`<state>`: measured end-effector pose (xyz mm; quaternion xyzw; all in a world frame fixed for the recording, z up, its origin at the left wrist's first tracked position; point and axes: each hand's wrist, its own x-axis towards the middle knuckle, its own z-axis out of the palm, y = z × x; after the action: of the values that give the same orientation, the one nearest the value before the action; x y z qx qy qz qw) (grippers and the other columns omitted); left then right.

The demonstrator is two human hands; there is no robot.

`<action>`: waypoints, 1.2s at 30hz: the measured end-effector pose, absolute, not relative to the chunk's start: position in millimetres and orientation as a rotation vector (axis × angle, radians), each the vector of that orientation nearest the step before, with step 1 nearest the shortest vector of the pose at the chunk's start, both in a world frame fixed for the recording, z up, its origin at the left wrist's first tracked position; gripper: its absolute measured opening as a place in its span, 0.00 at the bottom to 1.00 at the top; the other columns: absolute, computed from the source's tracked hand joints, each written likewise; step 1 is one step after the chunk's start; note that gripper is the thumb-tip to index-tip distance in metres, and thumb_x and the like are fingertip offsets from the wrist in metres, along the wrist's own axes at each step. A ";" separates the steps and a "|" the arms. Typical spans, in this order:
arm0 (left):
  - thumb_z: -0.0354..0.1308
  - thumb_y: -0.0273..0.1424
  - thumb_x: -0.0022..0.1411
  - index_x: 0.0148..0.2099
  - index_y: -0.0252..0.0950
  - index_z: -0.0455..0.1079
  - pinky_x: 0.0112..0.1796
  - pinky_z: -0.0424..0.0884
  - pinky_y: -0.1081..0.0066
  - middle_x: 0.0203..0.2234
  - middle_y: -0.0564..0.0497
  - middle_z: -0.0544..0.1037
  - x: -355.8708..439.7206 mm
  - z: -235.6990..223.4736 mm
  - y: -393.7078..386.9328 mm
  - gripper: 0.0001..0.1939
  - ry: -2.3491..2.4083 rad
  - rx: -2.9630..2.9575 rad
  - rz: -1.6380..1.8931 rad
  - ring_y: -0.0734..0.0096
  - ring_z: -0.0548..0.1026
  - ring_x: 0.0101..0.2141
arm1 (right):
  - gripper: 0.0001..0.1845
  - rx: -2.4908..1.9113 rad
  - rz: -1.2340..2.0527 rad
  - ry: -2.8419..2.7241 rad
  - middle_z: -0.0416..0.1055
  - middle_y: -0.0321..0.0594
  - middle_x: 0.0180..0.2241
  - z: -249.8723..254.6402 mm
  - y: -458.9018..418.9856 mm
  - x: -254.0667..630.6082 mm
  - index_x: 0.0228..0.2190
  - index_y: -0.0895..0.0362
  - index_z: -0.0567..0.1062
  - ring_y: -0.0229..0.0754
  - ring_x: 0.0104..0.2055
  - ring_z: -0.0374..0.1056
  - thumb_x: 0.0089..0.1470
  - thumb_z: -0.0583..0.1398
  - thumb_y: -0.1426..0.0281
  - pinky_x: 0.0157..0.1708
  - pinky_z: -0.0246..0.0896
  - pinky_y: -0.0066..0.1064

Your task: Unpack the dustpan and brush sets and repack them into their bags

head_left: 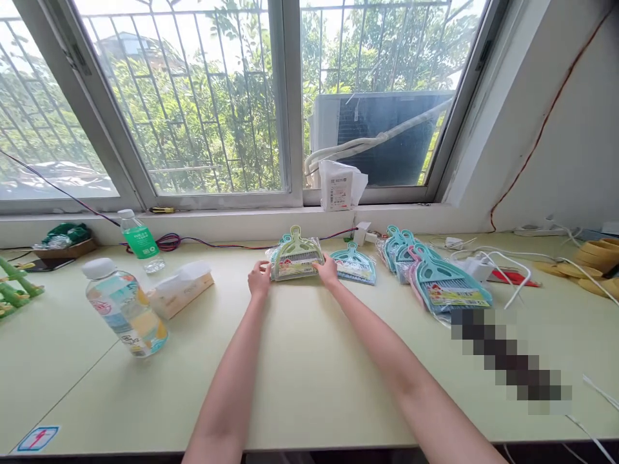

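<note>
Fingertips at both ends of a light-green dustpan set (297,264) in clear wrapping, near the back of the table (309,374), at twelve o'clock from the body. On right hand (329,267): thumb over the front of the lower right corner, other fingers mostly behind, apparently pinching the edge. On left hand (260,278): fingers curved at the left edge; cannot tell whether pinching or merely resting.

Equal nearness for both hands, with the set directly between. Broad edge running nine to three o'clock, hand to hand; handle pointing to twelve, away from the body. Bit of teal plastic (285,238) just behind, toward eleven; cannot tell its full extent.

From the set's middle, at three o'clock: single teal set (356,265), just beside the right hand, handle likewise toward twelve. Farther along that line, heap of wrapped sets (449,287), teal with some pink, overlapping.

Then containers. Between eight and nine, tissue box (193,296) with white tissue (191,274) poking from the top; past it, large bottle (128,316) under a white cap, patterned label around it, fill unclear. At nine, smaller clear bottle (140,241) with green label, capped, level of contents hard to make out. Farther out at nine, low cardboard tray (77,250) holding dark-green bundles (72,233) and crumpled clear plastic (55,239). At one, on the windowsill (242,218), white bag (358,185) with printed paper (339,191) on its front, contents hidden.
</note>
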<state>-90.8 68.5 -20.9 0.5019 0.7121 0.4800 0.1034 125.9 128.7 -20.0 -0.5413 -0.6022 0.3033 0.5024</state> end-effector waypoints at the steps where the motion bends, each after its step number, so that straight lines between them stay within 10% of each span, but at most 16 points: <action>1: 0.47 0.44 0.64 0.47 0.40 0.67 0.34 0.67 0.68 0.34 0.48 0.78 -90.7 -20.3 67.4 0.17 2.102 1.466 1.425 0.65 0.77 0.31 | 0.27 -1.320 0.684 -1.468 0.74 0.45 0.45 -21.5 133.4 118.2 0.49 0.55 0.70 0.48 0.49 0.69 0.45 0.62 0.73 0.52 0.60 0.43; 9: 0.59 0.48 0.53 0.63 0.40 0.45 0.39 0.69 0.61 0.52 0.38 0.67 -72.2 -18.2 59.3 0.42 2.226 1.917 1.142 0.52 0.73 0.48 | 0.28 -1.369 0.408 -1.665 0.61 0.59 0.58 -43.5 150.0 92.0 0.56 0.65 0.62 0.50 0.65 0.50 0.53 0.54 0.74 0.60 0.48 0.44; 22: 0.51 0.33 0.62 0.60 0.34 0.55 0.46 0.67 0.55 0.50 0.35 0.69 -63.9 -18.7 64.0 0.25 2.557 2.052 1.000 0.48 0.66 0.53 | 0.29 -1.342 -0.084 -1.917 0.52 0.48 0.64 -30.8 118.9 167.0 0.59 0.55 0.59 0.51 0.68 0.37 0.58 0.54 0.61 0.63 0.23 0.54; 27: 0.47 0.19 0.59 0.58 0.39 0.60 0.60 0.45 0.48 0.64 0.41 0.54 -49.3 -15.0 59.1 0.26 2.233 2.728 0.950 0.52 0.46 0.65 | 0.35 -1.674 0.126 -1.976 0.54 0.47 0.63 -38.0 103.3 245.6 0.56 0.52 0.65 0.57 0.66 0.44 0.51 0.58 0.50 0.62 0.31 0.57; 36: 0.43 0.18 0.59 0.46 0.39 0.72 0.59 0.51 0.54 0.56 0.44 0.67 -42.7 -13.6 62.9 0.21 1.796 2.961 0.565 0.57 0.58 0.60 | 0.27 -1.498 0.117 -2.124 0.66 0.39 0.56 -22.4 44.4 279.4 0.49 0.45 0.73 0.53 0.57 0.58 0.48 0.62 0.50 0.56 0.45 0.47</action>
<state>-42.7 62.9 -13.6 0.8297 0.5032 0.1583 -0.1824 279.4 44.4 -22.4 -0.5549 -0.7868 0.0435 0.2667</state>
